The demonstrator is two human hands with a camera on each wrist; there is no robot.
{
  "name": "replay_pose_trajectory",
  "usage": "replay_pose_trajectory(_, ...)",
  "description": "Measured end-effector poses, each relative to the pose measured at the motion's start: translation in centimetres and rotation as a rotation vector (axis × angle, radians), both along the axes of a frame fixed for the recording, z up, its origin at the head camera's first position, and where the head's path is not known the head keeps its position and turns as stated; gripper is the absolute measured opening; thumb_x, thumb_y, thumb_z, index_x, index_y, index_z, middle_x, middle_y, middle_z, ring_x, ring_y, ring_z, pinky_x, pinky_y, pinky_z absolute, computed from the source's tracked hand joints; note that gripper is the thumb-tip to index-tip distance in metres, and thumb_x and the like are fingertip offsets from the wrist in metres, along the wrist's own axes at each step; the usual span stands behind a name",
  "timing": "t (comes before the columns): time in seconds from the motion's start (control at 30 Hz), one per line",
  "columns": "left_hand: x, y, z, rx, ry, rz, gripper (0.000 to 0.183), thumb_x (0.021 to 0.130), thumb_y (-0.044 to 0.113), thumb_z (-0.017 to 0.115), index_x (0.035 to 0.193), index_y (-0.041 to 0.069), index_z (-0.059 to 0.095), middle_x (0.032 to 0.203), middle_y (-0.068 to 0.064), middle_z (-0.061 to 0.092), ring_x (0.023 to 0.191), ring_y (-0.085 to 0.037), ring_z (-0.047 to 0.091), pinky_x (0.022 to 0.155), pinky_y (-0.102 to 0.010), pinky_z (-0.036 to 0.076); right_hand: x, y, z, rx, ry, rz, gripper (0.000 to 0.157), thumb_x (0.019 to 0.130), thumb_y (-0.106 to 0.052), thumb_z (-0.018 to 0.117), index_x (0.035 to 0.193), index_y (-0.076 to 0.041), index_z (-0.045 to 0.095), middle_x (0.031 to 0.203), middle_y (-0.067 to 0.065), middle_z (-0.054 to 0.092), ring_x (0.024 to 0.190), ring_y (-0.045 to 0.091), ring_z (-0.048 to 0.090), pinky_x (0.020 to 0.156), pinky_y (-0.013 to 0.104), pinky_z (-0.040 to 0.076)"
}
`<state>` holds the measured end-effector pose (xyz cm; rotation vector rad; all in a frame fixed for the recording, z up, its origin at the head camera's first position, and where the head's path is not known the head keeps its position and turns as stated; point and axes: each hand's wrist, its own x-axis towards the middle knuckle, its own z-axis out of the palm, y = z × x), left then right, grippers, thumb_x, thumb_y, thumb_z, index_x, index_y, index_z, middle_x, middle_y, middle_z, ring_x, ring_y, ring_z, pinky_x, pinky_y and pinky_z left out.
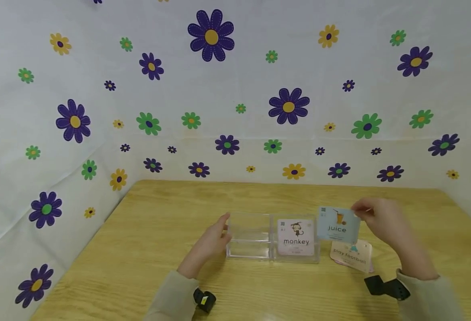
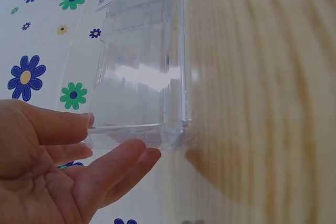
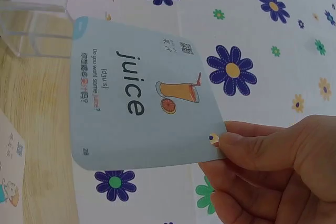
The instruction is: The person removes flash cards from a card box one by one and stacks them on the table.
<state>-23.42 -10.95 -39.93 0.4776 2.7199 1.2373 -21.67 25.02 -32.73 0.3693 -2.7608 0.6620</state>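
Observation:
Between thumb and fingers, my right hand (image 1: 384,223) pinches a light blue "juice" flashcard (image 1: 338,225) by its corner, holding it above the table. In the right wrist view the card's printed side shows a glass and a fruit slice. My left hand (image 1: 211,238) touches the left end of a clear plastic card holder (image 1: 249,249) that has two compartments side by side. A pink "monkey" card (image 1: 295,236) stands in the right compartment. No card shows in the left one. Under the juice card, a "play football" card (image 1: 352,256) lies on a small stack, partly covered.
The wooden table (image 1: 99,267) is backed by a white cloth (image 1: 235,89) printed with flowers. Black straps (image 1: 386,287) sit at both wrists. The card stack lies just right of the holder.

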Motion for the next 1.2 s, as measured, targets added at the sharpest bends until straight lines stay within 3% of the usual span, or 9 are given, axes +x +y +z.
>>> replay_pose_trajectory(0.2, -0.2, 0.1, 0.1, -0.007, 0.006, 0.003, 0.054, 0.089, -0.003, 0.045, 0.136, -0.008, 0.019, 0.119, -0.034, 0.042, 0.105, -0.041, 0.048, 0.068, -0.035, 0.047, -0.5, 1.2, -0.3, -0.008, -0.105, -0.017, 0.008, 0.081, 0.003, 0.058, 0.086, 0.006, 0.063, 0.079, 0.014, 0.062, 0.070, 0.028, 0.057, 0.059, 0.040, 0.047)
replay_pose_trajectory(0.57, -0.2, 0.2, 0.2, -0.005, -0.021, 0.016, 0.055, 0.089, -0.003, 0.045, 0.137, -0.006, 0.018, 0.121, -0.033, 0.041, 0.105, -0.042, 0.047, 0.064, -0.033, 0.047, -1.4, 3.2, -1.4, -0.048, -0.257, 0.004, 0.009, 0.081, 0.002, 0.057, 0.086, 0.007, 0.063, 0.078, 0.011, 0.061, 0.068, 0.024, 0.058, 0.056, 0.036, 0.047)
replay_pose_trajectory(0.8, -0.3, 0.2, 0.1, -0.014, -0.003, 0.021, 0.055, 0.089, -0.002, 0.046, 0.137, -0.007, 0.019, 0.119, -0.033, 0.043, 0.104, -0.040, 0.049, 0.068, -0.036, 0.047, -2.1, 4.2, -2.3, -0.065, -0.369, -0.007, 0.010, 0.081, 0.002, 0.058, 0.087, 0.009, 0.063, 0.077, 0.010, 0.060, 0.065, 0.020, 0.056, 0.057, 0.033, 0.048)
replay_pose_trajectory(1.03, -0.2, 0.1, 0.1, -0.022, -0.004, 0.023, 0.055, 0.089, -0.002, 0.046, 0.137, -0.006, 0.020, 0.119, -0.033, 0.044, 0.096, -0.034, 0.054, 0.060, -0.031, 0.044, -2.5, 4.9, -3.3, -0.086, -0.495, -0.025, 0.011, 0.082, 0.001, 0.057, 0.089, 0.007, 0.062, 0.078, 0.008, 0.059, 0.067, 0.019, 0.053, 0.060, 0.033, 0.048)
replay_pose_trajectory(1.2, -0.3, 0.1, 0.1, -0.030, -0.004, 0.022, 0.055, 0.089, -0.001, 0.047, 0.137, -0.005, 0.020, 0.119, -0.032, 0.044, 0.098, -0.034, 0.053, 0.062, -0.031, 0.044, -2.7, 5.2, -3.7, -0.096, -0.534, -0.027, 0.011, 0.082, 0.001, 0.056, 0.089, 0.007, 0.062, 0.078, 0.008, 0.059, 0.066, 0.019, 0.052, 0.059, 0.032, 0.047)
